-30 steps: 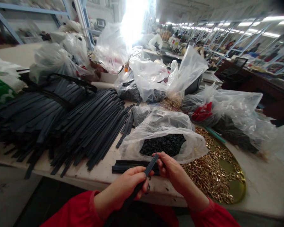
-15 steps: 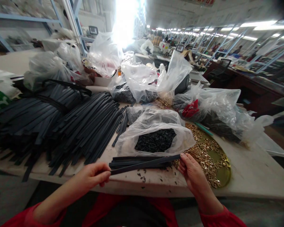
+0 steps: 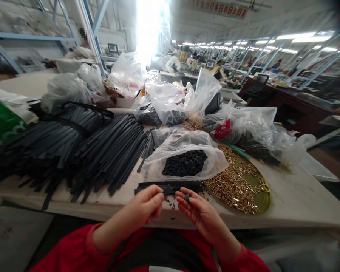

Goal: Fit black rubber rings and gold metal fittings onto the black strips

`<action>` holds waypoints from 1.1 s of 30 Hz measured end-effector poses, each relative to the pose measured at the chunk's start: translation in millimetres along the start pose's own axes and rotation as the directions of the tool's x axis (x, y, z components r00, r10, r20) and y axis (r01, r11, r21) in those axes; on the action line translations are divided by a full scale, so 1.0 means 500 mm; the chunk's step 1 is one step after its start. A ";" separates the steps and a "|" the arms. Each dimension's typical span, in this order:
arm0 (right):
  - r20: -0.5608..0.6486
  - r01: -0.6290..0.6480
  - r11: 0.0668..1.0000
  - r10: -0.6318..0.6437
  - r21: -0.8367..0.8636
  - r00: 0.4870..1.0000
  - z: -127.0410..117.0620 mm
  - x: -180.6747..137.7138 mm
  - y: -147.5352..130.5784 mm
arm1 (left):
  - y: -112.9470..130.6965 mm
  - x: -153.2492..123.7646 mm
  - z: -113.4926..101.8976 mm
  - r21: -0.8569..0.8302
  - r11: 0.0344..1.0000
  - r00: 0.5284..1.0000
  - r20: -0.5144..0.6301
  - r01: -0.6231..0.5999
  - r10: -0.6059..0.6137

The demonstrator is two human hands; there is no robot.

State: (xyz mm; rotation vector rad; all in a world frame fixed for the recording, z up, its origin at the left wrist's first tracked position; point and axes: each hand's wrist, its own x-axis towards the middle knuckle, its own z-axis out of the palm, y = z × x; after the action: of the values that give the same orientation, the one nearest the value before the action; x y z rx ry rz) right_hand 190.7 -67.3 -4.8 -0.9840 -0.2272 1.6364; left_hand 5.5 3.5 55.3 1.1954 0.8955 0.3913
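Note:
My left hand (image 3: 147,206) is curled with its fingertips pinched on the end of a black strap (image 3: 167,190), at the table's near edge. My right hand (image 3: 197,209) faces it, fingers bent, with a small black loop (image 3: 187,197) pinched at the fingertips. The two hands nearly touch. Just beyond them lies a short stack of black straps (image 3: 184,184). Behind that, a clear bag (image 3: 187,160) stands open, full of small black loops.
A big heap of long black straps (image 3: 82,147) covers the table's left half. A round gold tray (image 3: 262,194) of gold metal buckles sits at the right. More plastic bags (image 3: 255,130) crowd the back. Small black bits (image 3: 171,206) dot the table edge (image 3: 286,219).
Half a second ago my hands were wide apart, stretching one strap between them. Now they have come together at the middle, and my right hand holds a small black loop.

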 end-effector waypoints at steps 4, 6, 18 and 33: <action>0.004 0.102 0.995 -0.102 0.002 0.995 0.024 0.020 0.022 | -0.068 0.052 0.054 0.051 0.998 0.999 0.035 0.029 -0.031; -0.025 0.163 0.986 -0.164 -0.021 0.986 0.031 0.030 0.031 | -0.075 0.067 0.062 0.065 0.997 0.999 0.024 0.036 -0.038; -0.079 0.212 0.853 -0.282 -0.477 0.956 -0.002 0.060 0.017 | -0.081 0.116 0.050 0.023 0.981 0.980 0.041 0.192 -0.193; -0.153 0.093 0.973 -0.127 -0.210 0.980 -0.013 0.081 0.034 | -0.087 0.128 0.037 0.415 0.909 0.998 -0.033 -0.039 0.058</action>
State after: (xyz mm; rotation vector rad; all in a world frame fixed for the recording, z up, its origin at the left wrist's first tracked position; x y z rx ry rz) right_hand 183.3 -39.4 -38.9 -1.2336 -0.3344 1.4413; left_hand 50.7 20.5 -7.7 1.6078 1.0205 0.2731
